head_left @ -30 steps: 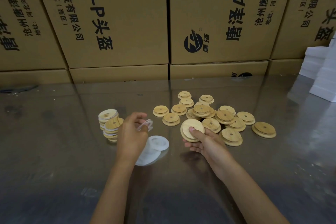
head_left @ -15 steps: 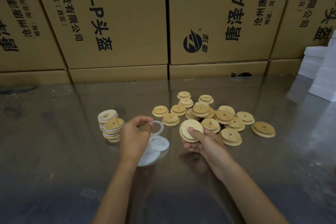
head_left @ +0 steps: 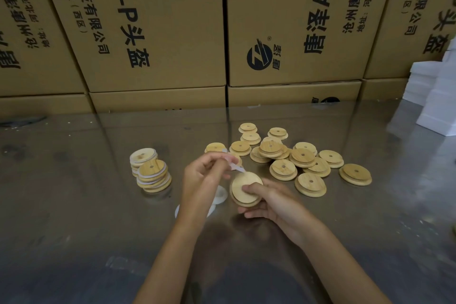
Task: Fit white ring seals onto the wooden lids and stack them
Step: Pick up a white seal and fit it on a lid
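Mostly hidden behind the left hand (head_left: pixel 200 181): the white ring seal (head_left: pixel 236 167), only a blurred sliver showing past the fingertips, so shape of the grip unclear. Also largely covered by that hand and wrist: the loose white seals (head_left: pixel 220 195) on the table (head_left: pixel 74 217), count not readable. Partly covered by the right hand (head_left: pixel 269 201) and its thumb: the held wooden lid (head_left: pixel 244 189), any centre hole out of sight. In the 2 stacks (head_left: pixel 150 171), lid count too small to tell. Cut off at the right edge: white boxes (head_left: pixel 436 96). Cropped at top and sides: cardboard cartons (head_left: pixel 158 27), print incomplete. Both forearms cut by the bottom edge.
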The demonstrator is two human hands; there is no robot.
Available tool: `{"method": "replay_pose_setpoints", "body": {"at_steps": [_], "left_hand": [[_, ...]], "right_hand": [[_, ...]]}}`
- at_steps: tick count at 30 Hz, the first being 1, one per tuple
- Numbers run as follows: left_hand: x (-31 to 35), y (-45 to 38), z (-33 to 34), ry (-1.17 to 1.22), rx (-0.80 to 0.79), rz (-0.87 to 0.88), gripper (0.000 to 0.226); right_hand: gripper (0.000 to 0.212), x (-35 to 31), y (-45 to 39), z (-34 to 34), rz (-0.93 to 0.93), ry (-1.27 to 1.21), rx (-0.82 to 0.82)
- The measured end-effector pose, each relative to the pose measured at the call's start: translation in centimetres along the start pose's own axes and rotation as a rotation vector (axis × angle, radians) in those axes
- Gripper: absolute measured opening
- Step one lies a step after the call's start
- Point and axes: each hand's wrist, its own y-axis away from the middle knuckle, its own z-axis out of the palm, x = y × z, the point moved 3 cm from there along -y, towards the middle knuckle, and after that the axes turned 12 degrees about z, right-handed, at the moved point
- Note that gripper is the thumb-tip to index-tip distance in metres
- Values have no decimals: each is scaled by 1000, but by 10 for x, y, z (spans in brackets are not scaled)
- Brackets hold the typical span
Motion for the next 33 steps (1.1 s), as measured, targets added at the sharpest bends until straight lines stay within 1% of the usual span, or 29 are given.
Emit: {"method": "replay_pose_setpoints", "body": {"at_steps": [2,5,7,9,12,16,18,21,24,33], "left_hand": [[-4,0,1,118,-31,-91,15],[-12,0,4,272,-101,-219,10],[-21,1,4,224,-123,-278,11],[-30,2,3,112,-110,-319,18],[-39,1,1,-16,-97,-304,23],[-44,1,2,-144,-149,-249,13],[-45,3,3,-214,-164,-229,7],[-44,4,3,-279,-168,-178,8],[-45,3,2,-296,-176,-171,8],[-49,1,0,-312,-168,-173,15]], "right_hand": [[22,-1,1,1,-10,-4,-20],[28,-3,4,2,-28,-26,-73],[31,-5,5,3,-38,-38,-94],[33,-6,5,2,-38,-48,-101],[42,-6,4,2,-13,-80,-86],[52,-6,3,2,6,-91,-73],[50,-5,3,3,-4,-47,-81],[37,-4,3,3,-43,-6,-45],[29,-4,3,3,-60,2,-23],[27,-3,2,2,-101,21,-19]]}}
